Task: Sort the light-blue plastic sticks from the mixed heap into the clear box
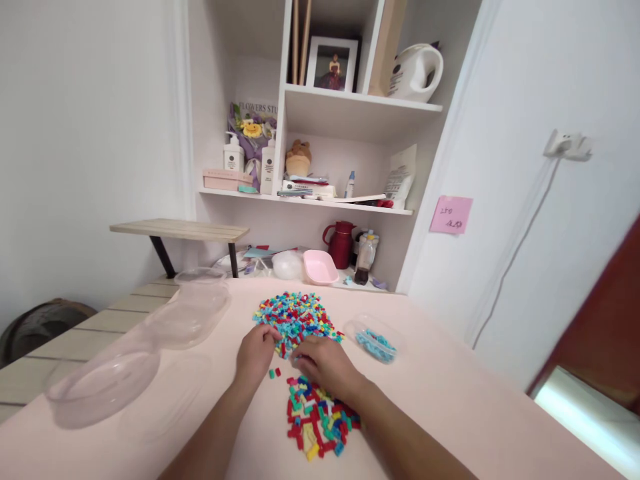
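Note:
A large heap of small toy building bricks [295, 310], many of them light blue, lies on the pink tabletop. My left hand [257, 350] is at the heap's left edge, its fingers curled together; anything in them is hidden. At the front of the heap, my right hand [325, 363] bends its fingers downward in a pinch, and what they hold is too small to name. Below it spreads a second group of bricks [320, 420], mostly red, green and yellow, partly under my right forearm. Two loose bricks [275, 373] lie between my wrists. A clear tub [375, 343] to the right contains light blue bricks.
Clear plastic containers [105, 380] line the table's left side, with a clear lid [167, 397] beside them. Behind the table are a pink basin [321, 268], a red jug [341, 245] and a bottle [365, 260]. A small wooden stand [180, 229] rises at back left.

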`<state>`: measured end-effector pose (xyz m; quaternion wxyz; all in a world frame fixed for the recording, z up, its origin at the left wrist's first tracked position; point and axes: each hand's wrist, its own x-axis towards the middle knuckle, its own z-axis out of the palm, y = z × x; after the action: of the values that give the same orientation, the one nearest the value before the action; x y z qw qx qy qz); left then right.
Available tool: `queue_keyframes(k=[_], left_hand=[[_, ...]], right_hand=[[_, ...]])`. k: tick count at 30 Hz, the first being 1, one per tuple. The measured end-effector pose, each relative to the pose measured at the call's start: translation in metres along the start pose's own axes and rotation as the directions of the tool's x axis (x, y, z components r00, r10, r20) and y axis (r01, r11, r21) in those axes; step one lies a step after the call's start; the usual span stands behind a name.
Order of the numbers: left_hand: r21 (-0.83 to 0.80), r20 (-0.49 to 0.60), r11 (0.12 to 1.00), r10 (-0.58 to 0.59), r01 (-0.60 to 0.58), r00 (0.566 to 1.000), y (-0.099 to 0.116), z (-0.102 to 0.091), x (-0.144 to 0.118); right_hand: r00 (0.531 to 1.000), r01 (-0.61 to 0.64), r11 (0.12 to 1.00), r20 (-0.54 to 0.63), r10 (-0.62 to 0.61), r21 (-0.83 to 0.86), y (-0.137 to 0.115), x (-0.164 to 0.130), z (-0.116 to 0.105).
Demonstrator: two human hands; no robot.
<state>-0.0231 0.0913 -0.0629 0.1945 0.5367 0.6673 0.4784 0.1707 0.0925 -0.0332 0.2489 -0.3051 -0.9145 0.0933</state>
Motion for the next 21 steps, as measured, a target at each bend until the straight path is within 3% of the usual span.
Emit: queue_keyframes(k=[4, 8, 12, 16, 18, 21], left_hand=[[-0.001, 0.007, 1.000, -0.004, 0.004, 1.000, -0.001, -0.001, 0.001], [-0.003, 0.019, 1.000, -0.008, 0.008, 1.000, 0.002, -0.003, 0.001], [-0.002, 0.022, 1.000, -0.016, 0.016, 1.000, 0.003, -0.004, 0.001], [0.006, 0.032, 1.000, -0.017, 0.017, 0.999, 0.003, -0.006, 0.003], [0.012, 0.039, 1.000, -0.021, 0.020, 0.999, 0.004, -0.006, 0.004], [0.021, 0.043, 0.999, -0.027, 0.026, 0.999, 0.005, -0.007, 0.004]], right_hand=[[0.960, -0.070, 0.991, -0.262, 0.097, 0.111, 0.022, -0.005, -0.031], [0.829, -0.240, 0.961, -0.487, 0.276, 0.136, 0.061, -0.021, -0.061], [0.750, -0.468, 0.880, -0.490, 0.445, 0.083, 0.084, -0.034, -0.073], [0.630, -0.695, 0.719, -0.483, 0.608, -0.002, 0.081, -0.038, -0.077], [0.581, -0.755, 0.655, -0.485, 0.654, -0.021, 0.077, -0.039, -0.079], [0.552, -0.779, 0.627, -0.499, 0.668, -0.022, 0.075, -0.040, -0.081]])
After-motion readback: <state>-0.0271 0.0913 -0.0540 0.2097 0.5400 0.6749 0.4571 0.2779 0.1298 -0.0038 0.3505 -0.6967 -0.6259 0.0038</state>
